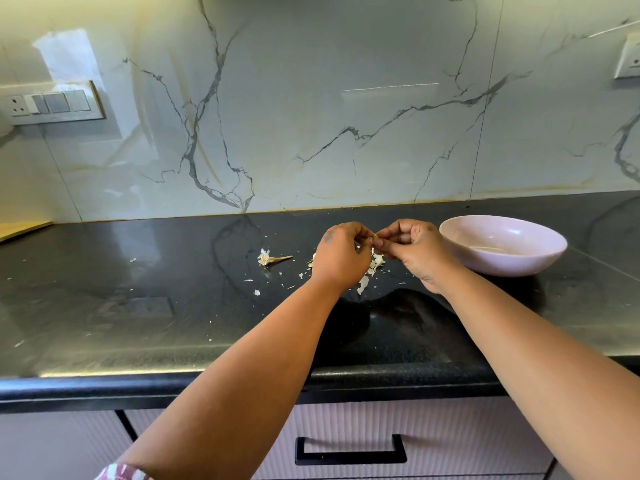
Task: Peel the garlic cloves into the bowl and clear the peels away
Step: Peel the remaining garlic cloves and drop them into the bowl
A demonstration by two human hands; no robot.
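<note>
- No legible text, label, brand, number or sign on any surface in view; the switch plate [52,105] on the wall and the bowl [502,245] carry no readable marking

The countertop [145,306] is glossy, speckled black stone. Behind it, the backsplash [311,116] is polished veined marble. The bowl [502,247] looks like smooth glazed ceramic.

Left hand [341,254], right hand [417,247] pinch garlic clove [375,239] together above peels [375,263]; bowl [540,261] right.
</note>
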